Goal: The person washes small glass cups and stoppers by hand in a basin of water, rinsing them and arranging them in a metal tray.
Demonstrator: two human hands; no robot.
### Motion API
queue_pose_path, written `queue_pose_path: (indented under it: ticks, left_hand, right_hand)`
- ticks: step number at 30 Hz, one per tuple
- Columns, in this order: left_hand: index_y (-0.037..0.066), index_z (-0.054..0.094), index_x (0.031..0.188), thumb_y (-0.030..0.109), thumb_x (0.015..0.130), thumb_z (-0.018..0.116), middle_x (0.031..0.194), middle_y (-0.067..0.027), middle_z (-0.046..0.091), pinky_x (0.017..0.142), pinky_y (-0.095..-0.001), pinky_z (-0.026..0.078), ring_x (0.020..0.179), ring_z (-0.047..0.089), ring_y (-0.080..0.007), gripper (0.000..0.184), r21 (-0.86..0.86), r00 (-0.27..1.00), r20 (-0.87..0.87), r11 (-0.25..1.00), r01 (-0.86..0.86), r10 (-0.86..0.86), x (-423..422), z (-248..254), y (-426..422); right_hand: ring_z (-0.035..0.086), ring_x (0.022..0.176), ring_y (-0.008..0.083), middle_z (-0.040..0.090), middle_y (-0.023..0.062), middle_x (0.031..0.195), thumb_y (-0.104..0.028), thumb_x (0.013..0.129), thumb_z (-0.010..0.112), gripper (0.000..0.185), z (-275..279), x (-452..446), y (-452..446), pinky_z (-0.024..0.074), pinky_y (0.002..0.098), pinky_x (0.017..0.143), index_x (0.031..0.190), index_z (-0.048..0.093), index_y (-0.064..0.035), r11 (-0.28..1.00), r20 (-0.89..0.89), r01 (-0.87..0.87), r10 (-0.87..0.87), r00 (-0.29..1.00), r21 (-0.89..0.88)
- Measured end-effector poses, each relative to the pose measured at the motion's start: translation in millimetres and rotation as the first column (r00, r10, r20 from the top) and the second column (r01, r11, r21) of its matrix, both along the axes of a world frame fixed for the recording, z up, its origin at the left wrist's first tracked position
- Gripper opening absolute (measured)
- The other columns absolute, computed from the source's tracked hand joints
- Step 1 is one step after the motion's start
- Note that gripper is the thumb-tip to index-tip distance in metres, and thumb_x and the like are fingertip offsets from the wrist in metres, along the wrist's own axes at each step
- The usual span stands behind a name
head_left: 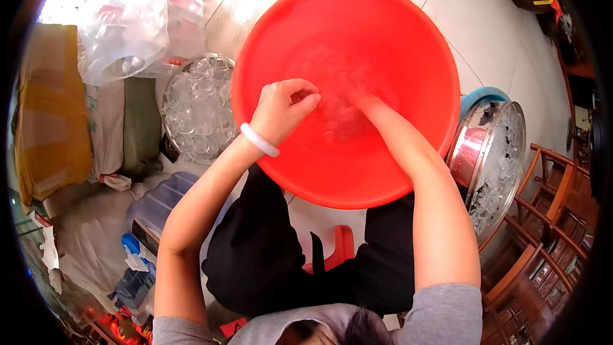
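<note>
A large red basin (300, 182) holds clear, rippled water (345, 112). Over its left part is my left hand (286, 105), a pale bangle (259, 140) round the wrist. Its fingers curl in towards the thumb; their inner side is turned away, so I cannot make out what they hold, if anything. My right hand (363, 97) reaches into the water near the basin's middle. Splashes and ripples hide its fingers. To the left, a round metal container (167, 129) is filled with clear, glass-like pieces with round rims (203, 105).
At right, a metal bowl (469, 153) of more clear pieces stands against a blue basin (483, 96). Wooden chairs (543, 211) are beyond it. Plastic bags (121, 19), a yellow-brown package (54, 108) and a clear bluish plastic container (172, 195) lie left. A red stool-like piece (343, 246) shows between my legs.
</note>
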State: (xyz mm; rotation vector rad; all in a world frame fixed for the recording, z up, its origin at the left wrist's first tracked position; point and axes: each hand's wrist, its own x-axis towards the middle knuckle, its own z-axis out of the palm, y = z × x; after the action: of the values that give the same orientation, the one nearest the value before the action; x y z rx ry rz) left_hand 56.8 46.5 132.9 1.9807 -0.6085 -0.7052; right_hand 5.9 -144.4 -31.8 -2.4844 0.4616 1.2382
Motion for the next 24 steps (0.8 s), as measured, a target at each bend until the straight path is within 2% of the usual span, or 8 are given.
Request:
queue_pose_path:
  ticks: [2,7,11,15,19,21,22,24]
  left_hand:
    - [-0.002,0.063,0.084,0.012,0.075,0.062,0.071,-0.0132,0.064,0.059,-0.0274,0.047,0.060,0.060,-0.0157,0.017,-0.021,0.996,-0.079,0.999,-0.037,0.035,2,-6,-1]
    - [-0.002,0.063,0.083,0.011,0.075,0.060,0.069,-0.0142,0.063,0.060,-0.0277,0.048,0.062,0.061,-0.0173,0.016,-0.055,0.995,-0.094,0.998,-0.044,0.038,7,-5,-10]
    - [-0.002,0.064,0.083,0.012,0.075,0.060,0.071,-0.0156,0.063,0.062,-0.0304,0.048,0.065,0.063,-0.0224,0.016,-0.038,0.996,-0.020,0.995,-0.087,0.087,7,-11,-9]
    - [-0.001,0.064,0.082,0.013,0.075,0.060,0.073,-0.0161,0.064,0.063,-0.0321,0.049,0.066,0.063,-0.0243,0.016,0.015,0.994,0.003,0.994,-0.105,0.105,8,-9,-11]
    - [-0.001,0.064,0.081,0.013,0.075,0.060,0.072,-0.0160,0.064,0.063,-0.0316,0.049,0.066,0.063,-0.0238,0.016,-0.006,0.993,-0.008,0.993,-0.117,0.116,11,-10,-10]
    - [-0.002,0.064,0.082,0.013,0.075,0.061,0.071,-0.0157,0.064,0.063,-0.0309,0.048,0.066,0.063,-0.0219,0.017,-0.017,0.990,-0.051,0.991,-0.132,0.131,10,-13,-11]
    - [-0.002,0.064,0.082,0.013,0.075,0.061,0.071,-0.0157,0.064,0.063,-0.0309,0.048,0.066,0.063,-0.0219,0.017,-0.019,0.991,-0.053,0.992,-0.122,0.121,9,-17,-12]
    - [-0.003,0.064,0.082,0.012,0.075,0.061,0.070,-0.0151,0.063,0.062,-0.0295,0.048,0.065,0.062,-0.0194,0.017,-0.034,0.985,-0.083,0.988,-0.153,0.150,11,-22,-12]
  right_hand:
    - [0.052,0.105,0.0299,0.056,0.0134,0.114,-0.022,0.077,0.062,0.036,-14,-11,6,0.0414,0.0377,0.089,0.110,0.057,-0.0082,1.000,-0.019,-0.015,0.015,1.000,0.012]
    - [0.052,0.106,0.0285,0.056,0.0128,0.114,-0.023,0.078,0.062,0.037,-26,-37,22,0.0410,0.0377,0.090,0.111,0.056,-0.0079,0.987,-0.066,-0.100,0.109,0.992,0.127]
    - [0.052,0.106,0.0274,0.056,0.0122,0.114,-0.024,0.078,0.061,0.037,-17,-44,37,0.0406,0.0376,0.090,0.111,0.056,-0.0078,0.923,-0.071,-0.149,0.186,0.980,0.355]
    - [0.052,0.106,0.0263,0.056,0.0117,0.115,-0.025,0.079,0.061,0.037,-3,-47,43,0.0403,0.0376,0.090,0.111,0.056,-0.0076,0.775,-0.037,-0.119,0.181,0.983,0.621]
    - [0.052,0.107,0.0252,0.056,0.0112,0.115,-0.026,0.079,0.060,0.038,-4,-50,55,0.0399,0.0375,0.091,0.112,0.055,-0.0074,0.639,0.015,0.004,-0.025,1.000,0.769]
    - [0.053,0.103,0.0242,0.056,0.0105,0.113,-0.028,0.080,0.060,0.039,-20,-54,76,0.0407,0.0373,0.089,0.113,0.054,-0.0072,0.592,0.081,0.071,-0.227,0.971,0.803]
    - [0.053,0.100,0.0231,0.057,0.0097,0.112,-0.030,0.081,0.059,0.039,-27,-55,85,0.0416,0.0370,0.086,0.113,0.054,-0.0071,0.532,0.128,0.132,-0.424,0.897,0.836]
    - [0.053,0.102,0.0247,0.056,0.0106,0.113,-0.031,0.078,0.062,0.044,-33,-46,90,0.0423,0.0374,0.087,0.115,0.053,-0.0075,0.596,0.022,0.213,-0.362,0.932,0.774]
